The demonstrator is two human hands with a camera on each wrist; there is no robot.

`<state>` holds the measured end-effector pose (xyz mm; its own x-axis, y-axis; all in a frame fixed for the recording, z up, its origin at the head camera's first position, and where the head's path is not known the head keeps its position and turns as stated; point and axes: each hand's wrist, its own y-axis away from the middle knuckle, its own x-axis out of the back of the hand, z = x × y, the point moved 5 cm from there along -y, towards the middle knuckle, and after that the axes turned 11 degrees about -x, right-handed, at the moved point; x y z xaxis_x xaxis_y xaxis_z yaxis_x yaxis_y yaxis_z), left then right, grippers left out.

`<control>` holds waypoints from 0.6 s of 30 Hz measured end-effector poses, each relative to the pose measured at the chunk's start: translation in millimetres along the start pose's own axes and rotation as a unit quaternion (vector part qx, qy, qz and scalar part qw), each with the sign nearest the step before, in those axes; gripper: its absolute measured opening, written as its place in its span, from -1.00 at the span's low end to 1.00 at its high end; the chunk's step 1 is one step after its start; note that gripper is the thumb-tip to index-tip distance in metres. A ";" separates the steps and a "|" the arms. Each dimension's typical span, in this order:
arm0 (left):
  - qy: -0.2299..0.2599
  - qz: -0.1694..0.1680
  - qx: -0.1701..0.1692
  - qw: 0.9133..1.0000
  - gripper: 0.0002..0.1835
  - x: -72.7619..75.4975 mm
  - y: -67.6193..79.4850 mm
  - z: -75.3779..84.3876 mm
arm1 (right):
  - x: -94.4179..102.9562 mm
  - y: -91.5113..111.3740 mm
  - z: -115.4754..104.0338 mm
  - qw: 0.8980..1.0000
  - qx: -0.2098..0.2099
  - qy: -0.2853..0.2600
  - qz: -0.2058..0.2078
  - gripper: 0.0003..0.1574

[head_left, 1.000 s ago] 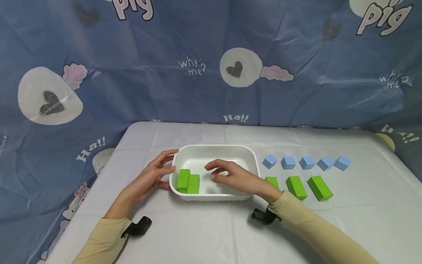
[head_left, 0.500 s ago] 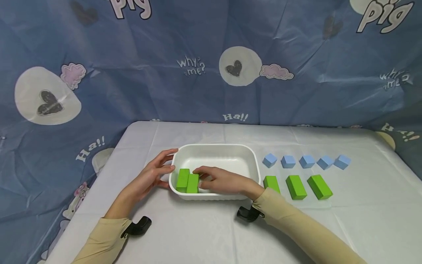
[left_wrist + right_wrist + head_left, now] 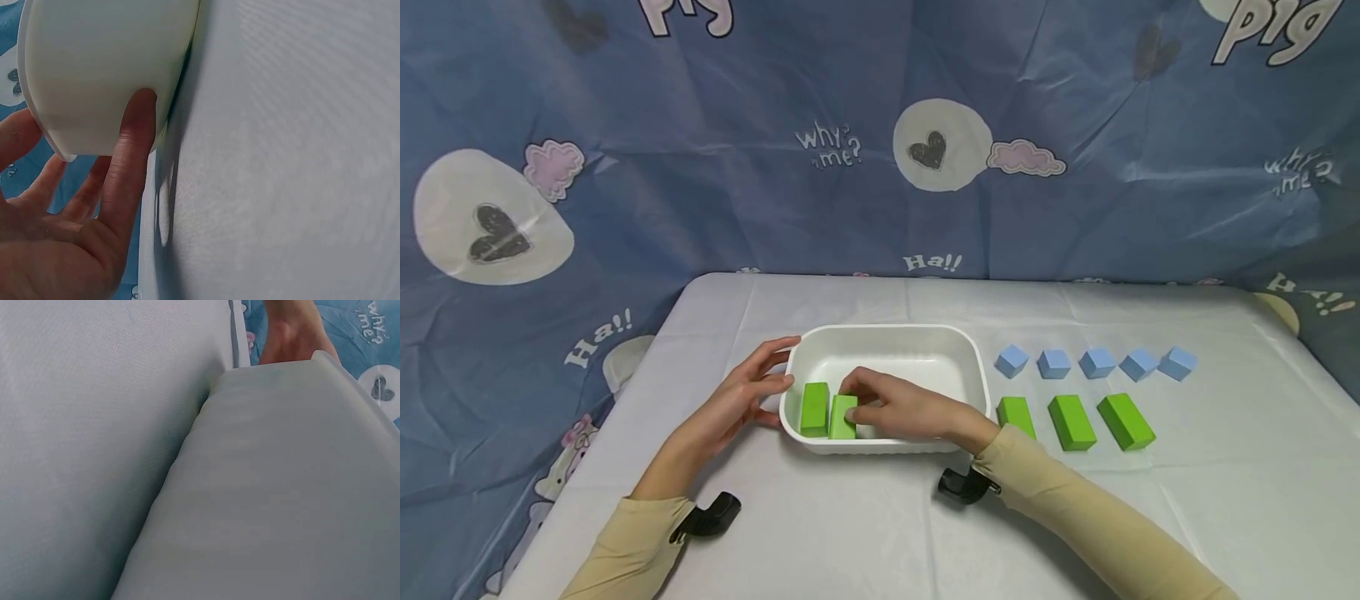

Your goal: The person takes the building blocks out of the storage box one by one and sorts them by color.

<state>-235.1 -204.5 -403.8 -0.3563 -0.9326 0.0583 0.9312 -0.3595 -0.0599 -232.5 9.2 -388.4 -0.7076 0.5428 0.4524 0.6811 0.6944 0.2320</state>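
Note:
A white tray (image 3: 928,358) stands on the table, with two green blocks inside at its left end. My left hand (image 3: 733,404) rests against the tray's left end, its fingers spread along the outside wall, as the left wrist view confirms. Inside the tray, my right hand (image 3: 910,408) pinches one green block (image 3: 842,427) between thumb and fingers; part of that block is covered by the hand. A narrow gap separates it from the other green block (image 3: 814,408). In the right wrist view the tray's outer wall (image 3: 281,481) hides the right hand.
Right of the tray, several light blue cubes (image 3: 1097,363) form a row. In front of them lie three green blocks (image 3: 1072,423), the leftmost partly behind the right sleeve. A blue patterned cloth (image 3: 737,192) hangs behind the white-covered table (image 3: 865,525).
My right hand has moved left within the tray and taken hold of the right-hand green block. That block has shifted slightly away from its neighbour. The left hand stays at the tray.

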 end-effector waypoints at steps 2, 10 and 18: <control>0.002 0.000 -0.001 1.000 -0.39 -0.1 0.0 0.1 | 0.5 0.2 -0.7 1.000 0.003 -0.014 0.003 -0.79; 0.009 0.003 0.007 1.000 -0.39 -0.8 0.3 0.7 | 2.3 3.0 1.5 0.999 -0.012 -0.048 0.006 -0.75; 0.012 0.001 0.002 1.000 -0.38 -0.8 0.9 0.4 | 0.3 5.1 3.6 0.994 -0.035 -0.101 -0.016 -0.61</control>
<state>-234.0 -204.1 -403.5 -0.3563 -0.9338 0.0335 0.9321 -0.3577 -0.0567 -229.9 14.6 -390.2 -0.7481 0.6088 0.2640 0.6635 0.6823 0.3070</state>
